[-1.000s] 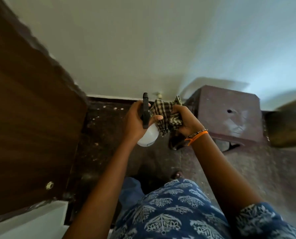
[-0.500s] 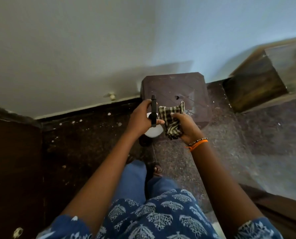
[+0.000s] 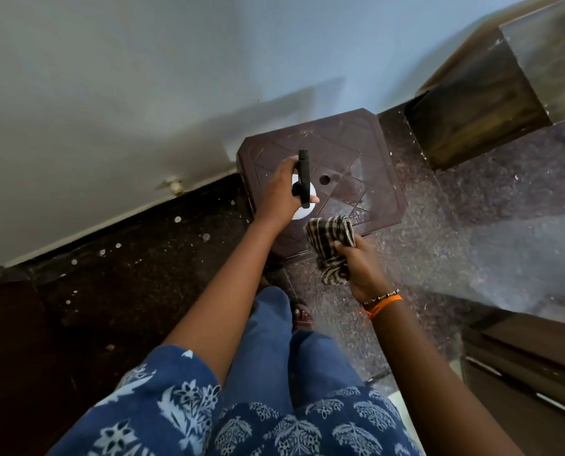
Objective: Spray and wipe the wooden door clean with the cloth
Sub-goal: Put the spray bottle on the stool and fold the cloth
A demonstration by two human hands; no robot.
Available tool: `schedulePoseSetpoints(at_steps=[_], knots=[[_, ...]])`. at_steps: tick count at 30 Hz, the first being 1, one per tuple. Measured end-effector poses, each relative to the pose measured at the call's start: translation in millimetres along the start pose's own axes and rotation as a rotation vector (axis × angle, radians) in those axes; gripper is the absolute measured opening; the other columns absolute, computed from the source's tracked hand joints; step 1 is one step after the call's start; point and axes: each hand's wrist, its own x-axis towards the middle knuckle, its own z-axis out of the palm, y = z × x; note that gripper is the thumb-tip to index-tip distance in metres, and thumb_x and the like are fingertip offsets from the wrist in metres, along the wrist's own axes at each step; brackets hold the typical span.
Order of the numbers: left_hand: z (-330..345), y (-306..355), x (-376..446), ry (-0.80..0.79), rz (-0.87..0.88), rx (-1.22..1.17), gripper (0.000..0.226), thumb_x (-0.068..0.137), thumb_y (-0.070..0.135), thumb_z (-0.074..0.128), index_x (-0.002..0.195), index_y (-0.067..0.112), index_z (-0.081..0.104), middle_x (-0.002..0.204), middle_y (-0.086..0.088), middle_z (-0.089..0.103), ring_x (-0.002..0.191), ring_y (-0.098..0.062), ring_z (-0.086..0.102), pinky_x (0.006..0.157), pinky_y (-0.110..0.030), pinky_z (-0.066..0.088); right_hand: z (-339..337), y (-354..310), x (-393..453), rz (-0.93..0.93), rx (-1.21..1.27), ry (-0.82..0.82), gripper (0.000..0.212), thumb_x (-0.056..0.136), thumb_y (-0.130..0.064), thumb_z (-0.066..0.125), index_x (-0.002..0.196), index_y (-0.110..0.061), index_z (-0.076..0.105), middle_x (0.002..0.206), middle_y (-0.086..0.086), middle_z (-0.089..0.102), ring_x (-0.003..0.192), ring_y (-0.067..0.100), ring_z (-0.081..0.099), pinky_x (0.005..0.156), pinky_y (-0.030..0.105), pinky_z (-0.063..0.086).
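Observation:
My left hand (image 3: pixel 279 195) grips a spray bottle (image 3: pixel 303 192) with a black trigger head and a white body, held over a dark brown plastic stool (image 3: pixel 366 166). My right hand (image 3: pixel 360 268) holds a bunched black-and-cream checked cloth (image 3: pixel 330 245) just right of and below the bottle, at the stool's near edge. The two hands are apart. A dark brown wooden surface (image 3: pixel 8 340) shows at the lower left edge; I cannot tell whether it is the door.
A pale wall (image 3: pixel 175 77) runs behind the stool, with a small doorstop (image 3: pixel 172 185) at its base. A wooden cabinet (image 3: pixel 471 103) stands at the upper right and dark drawers (image 3: pixel 531 366) at the lower right. My legs and sandalled foot (image 3: pixel 302 315) stand on speckled floor.
The view has swung right, away from the wooden door at the left. My hands have separated: the bottle moved out over the stool and the cloth dropped down to the right.

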Motion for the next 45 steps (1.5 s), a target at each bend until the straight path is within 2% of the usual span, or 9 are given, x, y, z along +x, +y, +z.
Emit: schedulePoseSetpoints(at_steps=[10,15,20,24,27,30,35,40,45], knots=[[-11.9,-13.2,17.8,0.042,0.039,0.007,0.069,0.077,-0.007,0.068,0.139,0.009,0.042,0.144,-0.010,0.044,0.127,-0.024,0.048,0.097,-0.023,0.042,14.2,-8.4,21.8,-0.030,0.037,0.123,0.030,0.096,0.004,0.044,0.124,0.000,0.055,0.116,0.017,0.063,0.105,0.026,0.060,0.080,0.030,0.052],[-32.5,-18.4,-22.6,0.289,-0.288,-0.173,0.047,0.089,0.012,0.062,0.134,0.014,0.048,0.135,-0.001,0.051,0.087,-0.010,0.057,0.070,-0.008,0.043,10.0,-22.2,12.0,0.025,0.122,0.022,0.026,0.098,0.001,0.041,0.121,-0.001,0.054,0.106,0.011,0.065,0.095,0.021,0.064,0.079,0.031,0.053],[-18.6,-37.3,-56.4,-0.367,-0.581,-0.576,0.057,0.087,0.058,0.056,0.129,0.019,0.058,0.131,-0.003,0.060,0.121,-0.020,0.054,0.104,-0.035,0.038,4.5,-39.4,-8.6,0.221,0.318,-0.215,0.026,0.097,-0.002,0.040,0.115,0.008,0.056,0.098,0.019,0.069,0.083,0.022,0.070,0.073,0.033,0.060],[-9.5,-42.7,-60.8,-0.488,-0.635,-1.002,0.031,0.088,0.035,0.059,0.111,0.015,0.065,0.109,-0.005,0.071,0.102,-0.018,0.066,0.090,-0.033,0.054,-3.4,-42.8,-19.6,0.288,0.447,-0.272,0.029,0.095,-0.002,0.035,0.083,0.005,0.060,0.070,0.014,0.070,0.060,0.019,0.069,0.055,0.028,0.057],[-10.5,-40.0,-63.3,-0.432,-0.576,-0.811,0.013,0.092,0.018,0.061,0.103,0.011,0.064,0.100,-0.006,0.069,0.093,-0.020,0.066,0.084,-0.038,0.054,-10.9,-39.4,-13.8,0.211,0.387,-0.299,0.026,0.091,0.007,0.031,0.098,0.001,0.056,0.085,0.013,0.067,0.072,0.018,0.067,0.064,0.030,0.058],[-10.8,-37.9,-57.3,-0.342,-0.581,-0.694,0.020,0.096,0.015,0.055,0.112,0.003,0.062,0.102,-0.010,0.068,0.092,-0.021,0.065,0.091,-0.038,0.052,-21.0,-32.5,-1.7,0.139,0.001,-0.277,0.049,0.089,0.019,0.032,0.121,-0.015,0.043,0.098,0.007,0.060,0.084,0.020,0.061,0.073,0.042,0.054],[-4.6,-36.1,-53.7,-0.273,-0.646,-0.529,0.033,0.099,0.022,0.052,0.127,0.005,0.057,0.125,-0.016,0.063,0.116,-0.028,0.060,0.103,-0.041,0.046,-35.4,-31.3,17.2,0.157,-0.294,-0.232,0.049,0.088,0.023,0.031,0.119,-0.014,0.042,0.102,0.014,0.062,0.076,0.020,0.063,0.055,0.033,0.058],[9.3,-16.0,-59.2,-0.309,-0.622,-0.503,0.030,0.099,0.021,0.051,0.124,0.005,0.059,0.121,-0.016,0.065,0.111,-0.028,0.063,0.098,-0.038,0.049,-15.4,-7.5,36.2,0.060,-0.399,-0.245,0.024,0.099,-0.010,0.048,0.122,-0.009,0.049,0.108,0.004,0.059,0.087,0.013,0.056,0.062,0.018,0.045],[15.3,4.7,-60.1,-0.353,-0.659,-0.701,0.030,0.101,0.023,0.046,0.123,0.006,0.057,0.113,-0.005,0.066,0.104,-0.019,0.063,0.089,-0.029,0.053,-32.0,23.4,50.5,0.353,0.301,-0.391,0.057,0.098,-0.049,0.032,0.130,-0.007,0.052,0.122,0.013,0.063,0.112,0.025,0.060,0.095,0.036,0.051]])
